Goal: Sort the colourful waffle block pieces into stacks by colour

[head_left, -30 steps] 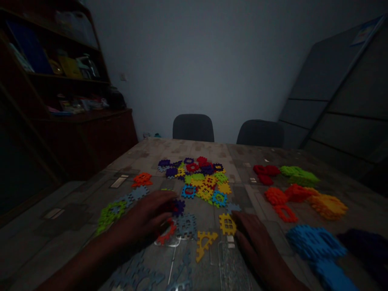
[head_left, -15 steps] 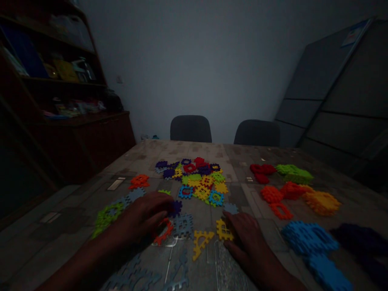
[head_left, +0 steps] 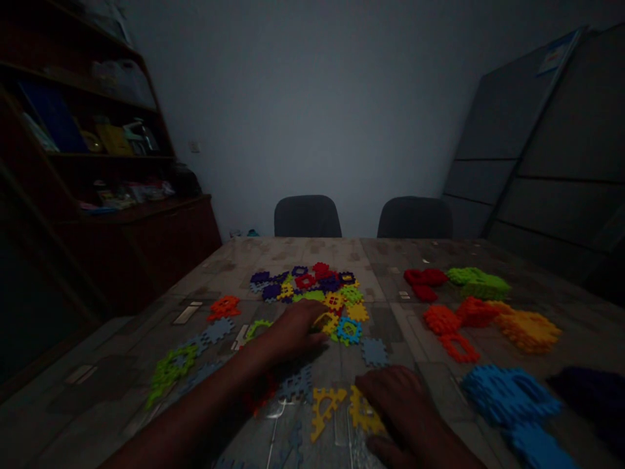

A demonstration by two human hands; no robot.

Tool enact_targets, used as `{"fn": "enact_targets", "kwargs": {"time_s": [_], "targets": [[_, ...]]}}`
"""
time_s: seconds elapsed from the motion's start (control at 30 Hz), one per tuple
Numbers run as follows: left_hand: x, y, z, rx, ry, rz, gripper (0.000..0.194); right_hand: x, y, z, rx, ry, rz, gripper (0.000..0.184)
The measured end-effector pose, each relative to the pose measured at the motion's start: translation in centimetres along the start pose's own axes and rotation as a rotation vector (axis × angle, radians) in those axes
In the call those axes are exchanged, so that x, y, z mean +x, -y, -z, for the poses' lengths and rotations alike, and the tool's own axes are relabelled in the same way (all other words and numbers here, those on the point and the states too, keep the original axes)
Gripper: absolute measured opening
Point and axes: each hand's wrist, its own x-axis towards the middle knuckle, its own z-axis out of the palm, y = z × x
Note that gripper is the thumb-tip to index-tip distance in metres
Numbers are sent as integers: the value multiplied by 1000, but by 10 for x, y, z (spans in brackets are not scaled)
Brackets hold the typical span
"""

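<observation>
A heap of flat plastic puzzle pieces (head_left: 312, 290) in purple, red, yellow, green and blue lies mid-table. My left hand (head_left: 293, 332) reaches over to its near edge, fingers curled on a yellow piece (head_left: 326, 320). My right hand (head_left: 398, 400) rests low on the table, fingers curled over a yellow square piece (head_left: 360, 410). A yellow triangular piece (head_left: 325, 402) and a grey-blue piece (head_left: 297, 384) lie between my hands. The room is very dim.
Sorted piles sit at the right: red (head_left: 424, 281), green (head_left: 478, 281), orange (head_left: 459, 319), yellow (head_left: 530, 327), blue (head_left: 510, 394). Green (head_left: 168, 368) and orange (head_left: 223, 306) pieces lie left. Two chairs (head_left: 306, 216) stand behind the table; a dark shelf unit (head_left: 97, 182) is at the left.
My left hand left the purple and red pieces near me and reached forward and right to the heap's edge. My right hand slid back toward me over the yellow square piece.
</observation>
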Motion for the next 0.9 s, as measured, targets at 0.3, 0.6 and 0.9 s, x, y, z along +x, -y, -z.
{"fn": "enact_targets", "kwargs": {"time_s": [0.3, 0.6, 0.9], "targets": [[18, 4, -6, 100, 108, -26, 47, -4, -4, 9, 40, 16, -47, 60], [15, 4, -3, 62, 60, -134, 22, -1, 6, 13, 58, 42, -73, 63], [-4, -22, -5, -149, -109, -276, 21, 1, 5, 9, -48, 53, -93, 70]]}}
